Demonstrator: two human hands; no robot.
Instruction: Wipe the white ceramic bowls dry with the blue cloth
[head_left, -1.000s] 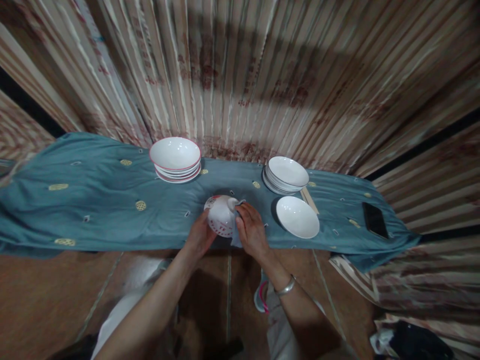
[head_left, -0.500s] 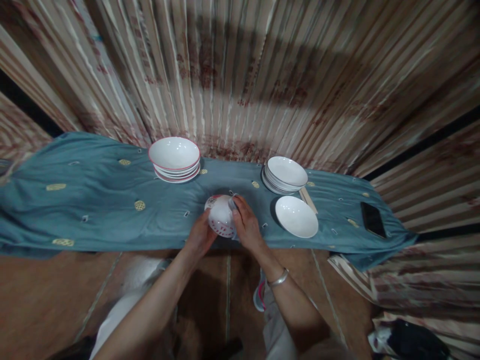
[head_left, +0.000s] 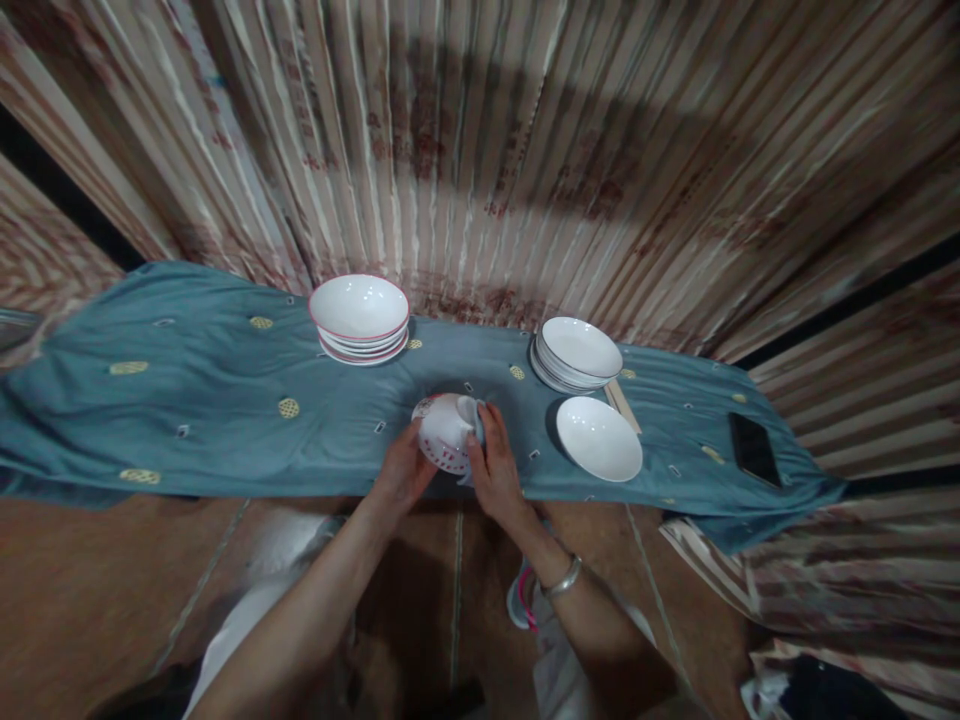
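Nearer than the red-rimmed stack (head_left: 359,308), my left grip (head_left: 403,466) holds the printed bowl (head_left: 444,430); my right grip (head_left: 496,472), clasping cloth (head_left: 480,424), should wipe evenly.

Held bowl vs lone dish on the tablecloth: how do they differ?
The held bowl has red print; the lone dish looks plain white. The bowl is tilted, foot showing; the dish sits open side up. The bowl is between the left hand and right hand; the dish rests on the tablecloth. Both look round.
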